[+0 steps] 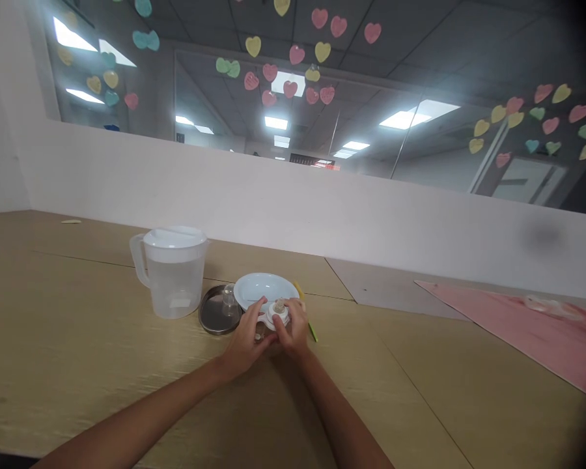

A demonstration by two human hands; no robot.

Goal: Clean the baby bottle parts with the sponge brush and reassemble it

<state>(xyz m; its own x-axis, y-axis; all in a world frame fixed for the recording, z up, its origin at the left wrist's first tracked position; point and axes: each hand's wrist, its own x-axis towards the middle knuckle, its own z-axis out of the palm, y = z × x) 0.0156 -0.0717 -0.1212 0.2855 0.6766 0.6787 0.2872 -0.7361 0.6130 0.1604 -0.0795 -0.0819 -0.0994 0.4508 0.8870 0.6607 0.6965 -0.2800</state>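
Both hands meet around a small container with a white lid (278, 314), in front of a white oval dish (266, 287). My left hand (247, 339) wraps the container's left side, with a white loop between thumb and fingers. On the other side, my right hand (294, 327) has its fingers curled round the lid, thumb on the near edge. The container's lower part is mostly hidden by the hands. Left of the dish, a round dark metal tray (215, 316) bears a small clear cup (228, 297).
A lidded clear pitcher (176, 277) stands at the left behind the tray. A thin green and yellow stick (313, 332) lies right of my right hand. A pink sheet (532, 329) covers part of the table at the right. A white wall (273, 202) rises behind.
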